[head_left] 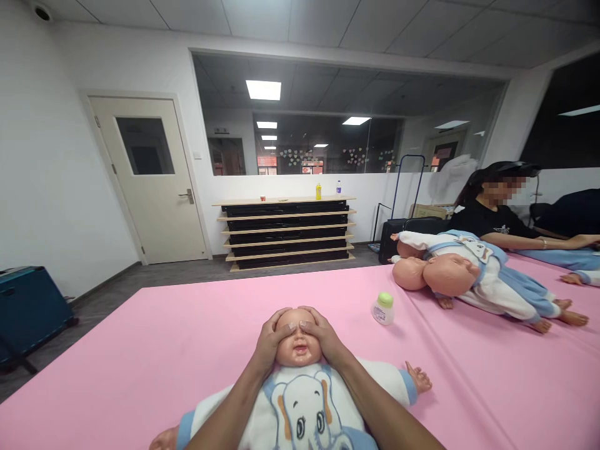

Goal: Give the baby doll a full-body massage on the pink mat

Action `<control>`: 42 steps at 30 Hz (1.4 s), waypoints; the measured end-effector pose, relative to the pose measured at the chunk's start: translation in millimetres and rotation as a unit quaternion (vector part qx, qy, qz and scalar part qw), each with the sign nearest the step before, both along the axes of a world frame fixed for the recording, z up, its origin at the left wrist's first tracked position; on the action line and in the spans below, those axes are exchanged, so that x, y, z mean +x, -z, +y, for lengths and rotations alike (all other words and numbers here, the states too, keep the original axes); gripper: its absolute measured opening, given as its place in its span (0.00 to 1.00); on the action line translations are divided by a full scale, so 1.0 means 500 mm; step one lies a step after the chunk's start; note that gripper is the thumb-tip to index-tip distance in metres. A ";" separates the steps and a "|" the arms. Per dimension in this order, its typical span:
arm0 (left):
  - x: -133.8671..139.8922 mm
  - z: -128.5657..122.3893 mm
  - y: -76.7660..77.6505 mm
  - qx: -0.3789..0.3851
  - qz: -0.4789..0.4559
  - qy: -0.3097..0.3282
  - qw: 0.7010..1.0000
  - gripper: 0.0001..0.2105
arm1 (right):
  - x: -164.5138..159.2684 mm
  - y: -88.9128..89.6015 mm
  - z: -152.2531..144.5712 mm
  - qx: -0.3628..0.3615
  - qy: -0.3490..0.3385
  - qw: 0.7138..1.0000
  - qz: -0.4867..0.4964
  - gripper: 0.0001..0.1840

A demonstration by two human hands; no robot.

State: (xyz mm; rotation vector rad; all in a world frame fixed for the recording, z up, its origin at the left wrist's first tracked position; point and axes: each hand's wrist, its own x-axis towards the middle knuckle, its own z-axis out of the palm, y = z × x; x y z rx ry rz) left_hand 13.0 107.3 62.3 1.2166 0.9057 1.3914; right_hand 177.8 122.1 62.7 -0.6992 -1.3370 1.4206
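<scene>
A baby doll lies on its back on the pink table cover, in a white and blue outfit with an elephant on the chest. My left hand cups one side of the doll's head, its thumb across the eye and brow. On the other side my right hand does the same, thumb near the nose bridge. Both palms press against the head, and the doll's eyes are hidden. The mouth and chin show below my thumbs. A small jar with a green lid stands to the right, apart from my hands.
Several more dolls lie piled on the right side of the pink surface. Behind them a person in a black shirt reaches rightward. Stacked boards stand against the wall; a teal suitcase is at the left.
</scene>
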 end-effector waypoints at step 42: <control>-0.021 0.022 0.033 -0.073 -0.005 -0.008 0.997 0.28 | -0.001 -0.008 0.008 0.015 0.106 0.989 -0.099 0.36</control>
